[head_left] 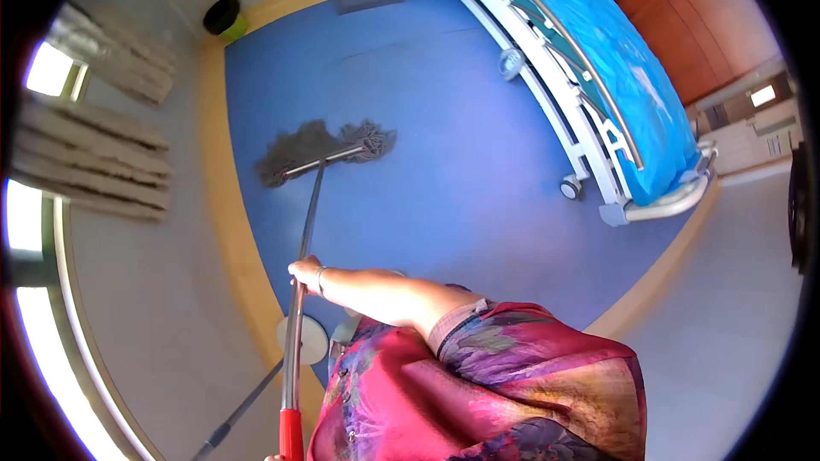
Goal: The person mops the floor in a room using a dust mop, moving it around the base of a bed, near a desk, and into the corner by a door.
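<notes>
The grey mop head (299, 152) lies spread on the blue floor (444, 179), so mopping appears under way; finished and remaining areas cannot be told apart. The mop head sits well ahead of the right hand (306, 273), joined to it by the pole (293, 341), around which that hand is closed. The left hand (272, 458) shows only a sliver beside the red handgrip (290, 435); its hold cannot be determined. The wheeled bed (559, 72) stands to the right, apart from the mop head.
</notes>
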The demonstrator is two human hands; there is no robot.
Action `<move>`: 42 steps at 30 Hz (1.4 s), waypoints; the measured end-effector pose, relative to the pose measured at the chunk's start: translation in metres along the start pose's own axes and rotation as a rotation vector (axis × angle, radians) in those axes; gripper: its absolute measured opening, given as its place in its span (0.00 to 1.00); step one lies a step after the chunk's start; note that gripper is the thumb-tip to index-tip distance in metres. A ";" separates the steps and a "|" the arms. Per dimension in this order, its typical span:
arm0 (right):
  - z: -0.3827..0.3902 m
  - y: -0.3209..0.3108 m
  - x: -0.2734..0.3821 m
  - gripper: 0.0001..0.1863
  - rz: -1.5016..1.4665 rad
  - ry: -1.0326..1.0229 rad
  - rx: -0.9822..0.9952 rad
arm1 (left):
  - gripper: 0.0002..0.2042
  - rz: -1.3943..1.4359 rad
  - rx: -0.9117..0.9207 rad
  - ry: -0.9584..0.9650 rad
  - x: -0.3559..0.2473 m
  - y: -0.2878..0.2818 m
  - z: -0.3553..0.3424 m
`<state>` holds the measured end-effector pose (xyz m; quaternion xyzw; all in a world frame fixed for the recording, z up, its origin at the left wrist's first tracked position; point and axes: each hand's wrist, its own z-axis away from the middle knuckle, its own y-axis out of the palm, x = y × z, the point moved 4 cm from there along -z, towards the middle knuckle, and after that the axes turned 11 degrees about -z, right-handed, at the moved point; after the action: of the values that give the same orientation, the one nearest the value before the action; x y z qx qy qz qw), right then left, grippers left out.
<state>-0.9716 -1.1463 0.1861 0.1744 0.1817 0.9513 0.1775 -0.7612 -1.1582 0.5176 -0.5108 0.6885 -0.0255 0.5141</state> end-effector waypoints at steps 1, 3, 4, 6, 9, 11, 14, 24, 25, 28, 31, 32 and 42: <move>0.003 0.001 0.008 0.03 -0.011 -0.004 -0.023 | 0.05 0.015 -0.090 0.038 -0.001 0.004 -0.006; 0.000 0.004 0.019 0.04 -0.100 0.000 -0.028 | 0.06 0.064 -0.159 0.104 -0.001 0.006 -0.021; -0.002 0.004 0.027 0.04 -0.135 -0.005 -0.013 | 0.06 0.077 -0.138 0.117 -0.002 0.011 -0.031; -0.010 -0.008 0.045 0.05 -0.203 -0.038 -0.007 | 0.06 0.164 -0.122 0.175 -0.006 0.025 -0.047; -0.021 -0.039 0.083 0.06 -0.372 -0.109 0.023 | 0.07 0.230 -0.052 0.208 0.003 0.052 -0.068; -0.027 -0.067 0.108 0.06 -0.441 -0.154 -0.011 | 0.09 0.279 0.037 0.152 0.020 0.070 -0.079; -0.026 -0.113 0.152 0.05 -0.609 -0.284 -0.068 | 0.04 0.278 0.273 -0.020 0.015 0.126 -0.109; -0.011 -0.244 0.237 0.10 -1.050 -0.409 -0.367 | 0.10 0.045 1.222 0.749 -0.020 0.396 -0.154; -0.014 -0.258 0.232 0.11 -1.036 -0.440 -0.407 | 0.11 -0.118 1.386 0.798 -0.012 0.414 -0.139; 0.000 -0.272 0.243 0.11 -1.132 -0.443 -0.447 | 0.10 -0.301 1.536 0.882 -0.019 0.441 -0.130; 0.000 -0.286 0.262 0.09 -1.168 -0.442 -0.386 | 0.10 -0.297 1.510 0.943 -0.040 0.461 -0.149; -0.002 -0.284 0.269 0.08 -1.177 -0.436 -0.347 | 0.09 -0.298 1.525 0.915 -0.045 0.463 -0.157; -0.082 -0.186 0.249 0.03 -1.211 -0.195 -0.306 | 0.13 -0.417 1.355 0.680 -0.009 0.361 -0.264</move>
<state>-1.1716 -0.9075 0.1054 0.0991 0.0932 0.6770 0.7233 -1.1994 -1.1086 0.4457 -0.1686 0.5323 -0.6908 0.4594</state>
